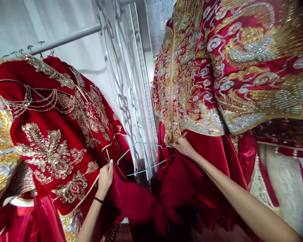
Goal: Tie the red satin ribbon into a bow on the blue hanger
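Note:
A dark red garment (143, 203) with a ruffled or bow-like front hangs between my hands. My left hand (106, 178), with a black band at the wrist, is closed on the garment's left shoulder edge, thumb upward. Farther right, my right hand (183, 147) pinches the opposite shoulder, its fingers partly hidden. A thin light-blue wire hanger (143, 171) passes through the garment's neck opening, its hook pointing up. Right behind my right hand is the lower hem of a red jacket (176, 84) embroidered in gold and silver.
At left, a red velvet jacket (47, 134) with gold sequin flowers hangs from a white rail (65, 40). A scrolled white metal frame (123, 104) stands in the middle. Another embroidered jacket (262, 67) fills the upper right, with a pale beaded garment (288, 171) below it.

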### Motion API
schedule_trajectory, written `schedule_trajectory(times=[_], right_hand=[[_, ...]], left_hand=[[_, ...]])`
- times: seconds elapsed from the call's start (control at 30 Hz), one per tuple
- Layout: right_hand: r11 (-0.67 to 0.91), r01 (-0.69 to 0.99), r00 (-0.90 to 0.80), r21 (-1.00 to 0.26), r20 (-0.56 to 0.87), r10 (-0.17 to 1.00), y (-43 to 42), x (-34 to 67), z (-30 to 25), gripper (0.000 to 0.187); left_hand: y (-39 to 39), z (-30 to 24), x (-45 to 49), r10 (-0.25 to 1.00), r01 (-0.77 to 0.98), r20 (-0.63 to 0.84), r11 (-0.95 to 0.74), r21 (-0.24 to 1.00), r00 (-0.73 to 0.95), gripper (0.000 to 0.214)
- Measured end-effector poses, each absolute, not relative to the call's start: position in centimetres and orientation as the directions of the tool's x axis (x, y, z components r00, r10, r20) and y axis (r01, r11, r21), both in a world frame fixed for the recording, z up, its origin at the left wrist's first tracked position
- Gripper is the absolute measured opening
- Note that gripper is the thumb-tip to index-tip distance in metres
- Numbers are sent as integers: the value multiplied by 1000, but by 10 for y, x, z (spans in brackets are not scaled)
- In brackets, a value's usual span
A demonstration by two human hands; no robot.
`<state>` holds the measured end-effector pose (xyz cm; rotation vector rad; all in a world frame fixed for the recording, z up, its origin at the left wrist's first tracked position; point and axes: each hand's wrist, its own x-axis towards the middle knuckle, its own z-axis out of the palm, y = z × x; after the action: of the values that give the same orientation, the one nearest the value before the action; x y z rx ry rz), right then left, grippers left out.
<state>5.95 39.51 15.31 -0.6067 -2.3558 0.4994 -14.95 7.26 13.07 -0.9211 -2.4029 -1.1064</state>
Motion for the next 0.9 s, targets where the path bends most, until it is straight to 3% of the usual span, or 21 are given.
schedule_trajectory(times=[0.13,0.3,0.47,0.6,0.73,0.9], right_hand=[[833,302,-736,-464,442,513,407,71,151,25],[803,455,-687,-384,423,591,412,74,170,22],[861,443,-738,-250,444,508,373,56,183,20],[852,484,-720,-200,463,517,339,51,173,17],[882,397,-764,-253,441,470,328,64,162,26],[861,189,-723,-472,527,447,350,95,134,39]], left_hand=[[75,125,-152,379,699,596,494,517,-708,46],[74,132,-166,389,724,616,456,518,-685,39],[77,130,-165,416,725,595,434,535,-688,40],[78,129,-160,407,729,607,436,527,-682,42],[75,137,-161,409,749,633,443,492,-658,42],[61,128,-168,357,706,610,408,579,-707,45]])
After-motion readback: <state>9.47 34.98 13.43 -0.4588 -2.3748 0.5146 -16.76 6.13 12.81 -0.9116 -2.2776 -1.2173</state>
